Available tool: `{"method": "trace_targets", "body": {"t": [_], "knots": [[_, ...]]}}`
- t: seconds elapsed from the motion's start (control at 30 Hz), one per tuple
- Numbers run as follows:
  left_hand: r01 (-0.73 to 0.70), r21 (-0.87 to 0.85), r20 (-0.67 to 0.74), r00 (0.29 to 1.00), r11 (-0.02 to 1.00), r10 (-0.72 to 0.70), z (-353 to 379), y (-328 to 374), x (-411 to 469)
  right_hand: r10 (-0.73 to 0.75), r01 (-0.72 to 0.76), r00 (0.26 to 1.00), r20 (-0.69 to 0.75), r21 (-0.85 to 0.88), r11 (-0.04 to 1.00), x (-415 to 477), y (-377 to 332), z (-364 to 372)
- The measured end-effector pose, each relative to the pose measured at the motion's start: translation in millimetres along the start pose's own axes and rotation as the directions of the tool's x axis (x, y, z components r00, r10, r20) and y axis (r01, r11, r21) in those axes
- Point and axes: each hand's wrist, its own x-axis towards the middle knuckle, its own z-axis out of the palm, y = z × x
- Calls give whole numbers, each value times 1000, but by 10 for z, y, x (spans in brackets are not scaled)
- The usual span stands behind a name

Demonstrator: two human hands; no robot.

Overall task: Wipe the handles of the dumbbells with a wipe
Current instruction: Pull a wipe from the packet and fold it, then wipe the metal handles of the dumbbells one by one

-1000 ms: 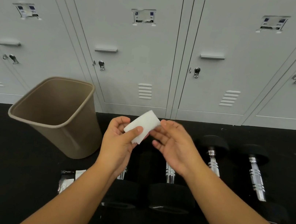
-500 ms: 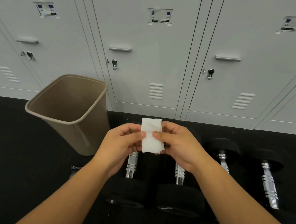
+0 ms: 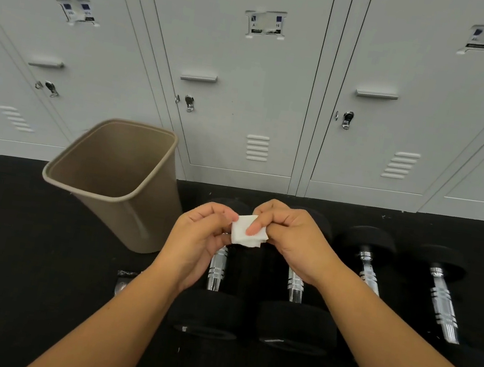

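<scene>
Wipe is a small white folded square, pinched in the air between both hands, above the two leftmost of four dumbbells lying in a row on the black floor. It looks thin, limp and light, so my guess is it needs to stay folded into a pad and be wrapped around a handle, or it'll bunch up. Left hand is nearly closed, thumb and fingertips nipping the wipe's left edge. Right hand is curled, thumb pressed on the wipe's face, fingers behind. Nearest chrome handle sits just below the left hand; grooved metal, probably slick between the rings. Heads look heavy, unlikely to roll. Tan bin stands left of the dumbbells, by the lockers.
</scene>
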Motion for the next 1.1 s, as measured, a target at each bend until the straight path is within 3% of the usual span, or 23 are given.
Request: {"method": "trace_targets", "body": {"t": [0.1, 0.17, 0.23, 0.3, 0.4, 0.5, 0.63, 0.7, 0.77, 0.87, 0.97, 1.03, 1.1], "knots": [[87, 14, -39, 995, 996, -87, -13, -14, -2, -34, 32, 999, -10, -131, 991, 11, 3, 20], [102, 72, -84, 992, 992, -96, -41, -18, 18, -49, 45, 998, -38, -112, 993, 23, 35, 65], [78, 51, -118, 990, 996, -71, -63, -35, 36, -24, 34, 991, -130, 78, 996, 40, 90, 141], [40, -3, -176, 984, 999, -40, -60, -67, 38, 94, 2, 959, -267, 339, 941, 44, 129, 225], [-19, -42, -295, 956, 999, 5, -43, -174, 21, 297, -120, 932, -207, 599, 792, 28, 218, 341], [-24, -72, -394, 919, 997, -7, -25, -308, -9, 347, -268, 936, -50, 537, 800, -9, 320, 492], [43, -115, -412, 907, 992, -87, 0, -444, -78, 411, -275, 902, -130, 561, 781, 58, 434, 582], [73, -37, -397, 914, 997, -82, -59, -479, -94, 446, -282, 879, -170, 569, 773, 112, 479, 568], [84, 185, -323, 946, 979, -20, -203, -512, -113, 464, -286, 861, -208, 557, 780, 169, 527, 533], [27, 569, -67, 998, 822, 14, -527, -574, -224, 443, -319, 845, -300, 383, 867, 289, 634, 428], [-59, 817, 151, 982, 573, -114, -820, -671, -358, 331, -369, 846, -418, -11, 929, 398, 794, 360], [-134, 900, 232, 953, 415, -195, -933, -744, -402, 176, -356, 868, -465, -335, 872, 445, 900, 370], [-177, 922, 269, 933, 345, -239, -995, -812, -412, 47, -303, 894, -446, -523, 796, 485, 979, 420]]}}
